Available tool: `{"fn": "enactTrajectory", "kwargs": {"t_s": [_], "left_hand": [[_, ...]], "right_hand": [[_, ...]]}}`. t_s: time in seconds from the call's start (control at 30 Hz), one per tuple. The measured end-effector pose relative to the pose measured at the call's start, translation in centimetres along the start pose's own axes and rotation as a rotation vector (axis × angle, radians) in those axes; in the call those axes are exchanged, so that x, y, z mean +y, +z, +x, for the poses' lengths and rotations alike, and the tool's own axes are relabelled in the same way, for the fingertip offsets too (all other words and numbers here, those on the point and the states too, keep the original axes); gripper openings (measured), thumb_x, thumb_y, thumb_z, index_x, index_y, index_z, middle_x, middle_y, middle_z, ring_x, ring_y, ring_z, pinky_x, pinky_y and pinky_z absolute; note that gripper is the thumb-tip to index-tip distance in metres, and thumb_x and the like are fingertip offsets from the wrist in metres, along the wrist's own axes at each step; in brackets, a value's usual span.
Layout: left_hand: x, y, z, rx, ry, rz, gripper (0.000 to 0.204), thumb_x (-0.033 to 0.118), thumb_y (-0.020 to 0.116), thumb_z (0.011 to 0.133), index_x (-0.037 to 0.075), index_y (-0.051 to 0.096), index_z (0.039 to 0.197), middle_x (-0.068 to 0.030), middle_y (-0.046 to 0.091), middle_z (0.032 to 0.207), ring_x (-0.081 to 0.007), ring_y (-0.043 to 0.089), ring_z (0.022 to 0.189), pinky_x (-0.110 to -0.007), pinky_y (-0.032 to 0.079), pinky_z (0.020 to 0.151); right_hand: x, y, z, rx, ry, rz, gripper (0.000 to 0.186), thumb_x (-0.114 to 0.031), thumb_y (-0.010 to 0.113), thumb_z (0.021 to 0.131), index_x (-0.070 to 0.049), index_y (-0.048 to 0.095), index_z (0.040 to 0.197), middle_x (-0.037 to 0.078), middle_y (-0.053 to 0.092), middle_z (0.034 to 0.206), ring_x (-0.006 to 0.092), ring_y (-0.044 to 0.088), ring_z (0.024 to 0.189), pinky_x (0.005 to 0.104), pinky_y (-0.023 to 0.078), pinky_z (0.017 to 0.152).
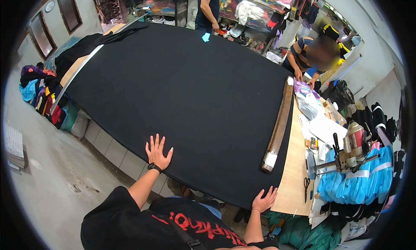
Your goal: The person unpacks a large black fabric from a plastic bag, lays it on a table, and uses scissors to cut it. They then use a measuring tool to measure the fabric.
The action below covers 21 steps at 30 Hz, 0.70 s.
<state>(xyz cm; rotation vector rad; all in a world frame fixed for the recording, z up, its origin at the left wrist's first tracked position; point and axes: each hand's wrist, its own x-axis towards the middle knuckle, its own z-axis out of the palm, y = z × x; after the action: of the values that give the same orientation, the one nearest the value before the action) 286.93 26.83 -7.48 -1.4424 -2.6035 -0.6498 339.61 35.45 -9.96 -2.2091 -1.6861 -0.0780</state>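
Observation:
Black fabric (182,90) is spread wide over a large table. Near its front edge my left hand (159,153) lies flat on the cloth, fingers spread, a dark watch on the wrist. Farther right, my right hand (264,200) rests on the near right corner of the fabric with its fingers stretched out. A long wooden bar (279,124) with white wrapping at both ends lies along the fabric's right side, beyond my right hand. Across the left end of the cloth runs a pale metal rail (80,70). Neither hand holds anything.
At the right stand a fabric cutting machine (350,148), light-blue bundles (346,180) and black scissors (307,187) on the wooden tabletop (288,180). One person (312,53) handles purple packets at the far right corner; another (208,12) stands at the far edge. Clothes (41,92) are piled at left.

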Motion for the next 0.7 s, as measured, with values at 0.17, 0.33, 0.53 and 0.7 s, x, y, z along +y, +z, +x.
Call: {"fn": "enactTrajectory", "kwargs": {"t_s": [0.17,0.33,0.53,0.7], "left_hand": [[0.0,0.0,-0.1,0.021,0.003,-0.005,0.071,0.044,0.068,0.091,0.012,0.051,0.152,-0.0156,0.034,0.167,-0.0394,0.023,0.157,-0.062,0.013,0.123],[0.3,-0.1,-0.1,0.020,-0.022,-0.004,0.069,0.045,0.067,0.091,0.012,0.053,0.150,-0.0162,0.037,0.165,-0.0394,0.026,0.156,-0.060,0.014,0.124],[0.1,-0.6,-0.7,0.076,-0.014,0.006,0.069,0.053,0.063,0.092,0.013,0.055,0.148,-0.0159,0.042,0.162,-0.0377,0.029,0.154,-0.058,0.016,0.124],[-0.1,-0.6,-1.0,-0.004,-0.036,0.066,0.068,0.056,0.053,0.100,0.017,0.047,0.155,-0.0138,0.032,0.168,-0.0375,0.021,0.157,-0.060,0.014,0.125]], "right_hand": [[0.3,0.4,0.0,0.005,-0.016,-0.001,0.055,-0.030,0.061,0.098,-0.015,0.056,0.150,0.008,0.040,0.166,0.0347,0.035,0.152,0.0533,0.026,0.121],[0.3,-0.3,-0.1,0.000,-0.035,0.012,0.054,-0.030,0.061,0.098,-0.013,0.056,0.149,0.011,0.040,0.165,0.0355,0.036,0.151,0.0538,0.027,0.121],[0.1,-1.4,-0.1,-0.051,-0.116,0.000,0.054,-0.029,0.058,0.101,-0.006,0.053,0.150,0.019,0.042,0.162,0.0389,0.041,0.147,0.0557,0.034,0.119],[0.8,0.4,-0.3,0.296,-0.344,0.010,0.054,-0.045,0.056,0.101,-0.012,0.060,0.144,0.018,0.055,0.152,0.0420,0.054,0.136,0.0615,0.043,0.108]]}}
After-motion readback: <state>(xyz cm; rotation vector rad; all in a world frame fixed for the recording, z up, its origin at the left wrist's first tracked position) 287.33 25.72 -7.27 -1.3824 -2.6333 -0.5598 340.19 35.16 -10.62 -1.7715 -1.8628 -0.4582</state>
